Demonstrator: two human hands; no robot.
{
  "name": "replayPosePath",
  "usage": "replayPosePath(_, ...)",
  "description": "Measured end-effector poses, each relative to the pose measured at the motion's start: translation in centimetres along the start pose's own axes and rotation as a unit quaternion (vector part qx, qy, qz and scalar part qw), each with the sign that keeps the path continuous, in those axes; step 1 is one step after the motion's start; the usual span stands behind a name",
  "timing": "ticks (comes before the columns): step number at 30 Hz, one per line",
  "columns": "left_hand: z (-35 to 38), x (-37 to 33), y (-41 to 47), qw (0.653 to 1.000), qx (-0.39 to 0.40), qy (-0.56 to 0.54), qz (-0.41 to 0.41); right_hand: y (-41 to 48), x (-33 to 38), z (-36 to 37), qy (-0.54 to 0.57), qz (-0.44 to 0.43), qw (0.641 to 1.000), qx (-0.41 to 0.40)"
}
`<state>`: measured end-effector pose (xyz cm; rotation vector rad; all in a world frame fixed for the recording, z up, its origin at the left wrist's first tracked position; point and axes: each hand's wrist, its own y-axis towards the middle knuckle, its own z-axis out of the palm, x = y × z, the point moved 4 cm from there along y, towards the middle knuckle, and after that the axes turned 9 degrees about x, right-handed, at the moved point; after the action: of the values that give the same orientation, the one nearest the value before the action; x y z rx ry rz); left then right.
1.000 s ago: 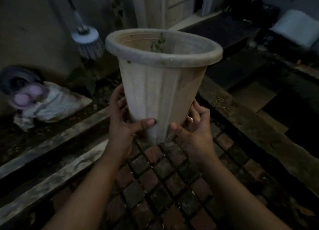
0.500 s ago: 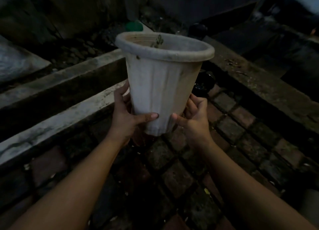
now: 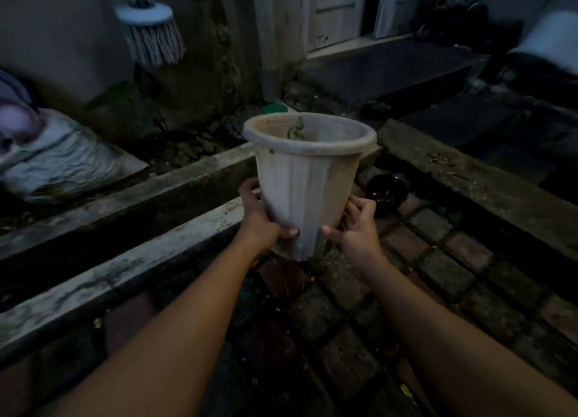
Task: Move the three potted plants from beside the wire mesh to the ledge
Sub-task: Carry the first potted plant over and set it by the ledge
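Note:
A tall pale ribbed pot (image 3: 308,181) with a thin green sprig (image 3: 296,128) inside is held upright in the air, out in front of me over the brick paving. My left hand (image 3: 261,221) grips its lower left side and my right hand (image 3: 358,225) its lower right side, thumbs across the front. A concrete ledge (image 3: 150,254) runs diagonally to the left of the pot. A small black pot (image 3: 387,191) sits on the bricks just behind my right hand. No wire mesh is in view.
A drain channel (image 3: 93,228) lies between two concrete ledges at left. A second kerb (image 3: 469,181) runs along the right. A white sack (image 3: 62,163) lies at far left, a mop head (image 3: 150,31) hangs on the wall, and a dark step (image 3: 391,69) leads to a door.
The pot has moved farther from me and lower in view, with both hands still on it. My head has tilted up, bringing the wall, mop and door back into view.

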<state>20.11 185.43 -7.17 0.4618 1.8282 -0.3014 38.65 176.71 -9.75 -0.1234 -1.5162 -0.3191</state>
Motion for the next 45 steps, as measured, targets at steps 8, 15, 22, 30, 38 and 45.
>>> replayPosePath(8, 3.1, 3.0, -0.2, 0.999, -0.009, -0.039, -0.029, -0.1, -1.3, -1.5, -0.071, 0.004, 0.997, 0.016)
replayPosePath(15, 3.6, 3.8, 1.5, 0.999, 0.015, 0.004, -0.045, 0.7, -3.8, -2.0, -0.083, 0.042, 0.995, 0.031)
replayPosePath(22, 3.5, 4.4, 2.2, 0.995, 0.065, 0.073, -0.017, 0.6, -5.8, -1.8, -0.122, 0.053, 0.991, 0.005)
replayPosePath(30, 2.2, 5.7, 0.1, 0.991, 0.034, 0.126, 0.037, -0.7, -6.3, 0.1, -0.096, 0.032, 0.993, 0.054)
replayPosePath(38, -0.1, 5.0, -0.9, 0.997, -0.054, -0.016, -0.043, -0.9, -4.4, -1.9, -0.126, 0.063, 0.989, 0.036)
replayPosePath(45, -3.8, -1.7, -0.7, 0.98, -0.116, -0.156, 0.043, -0.6, 2.6, -2.8, 0.103, -0.021, 0.991, -0.08)
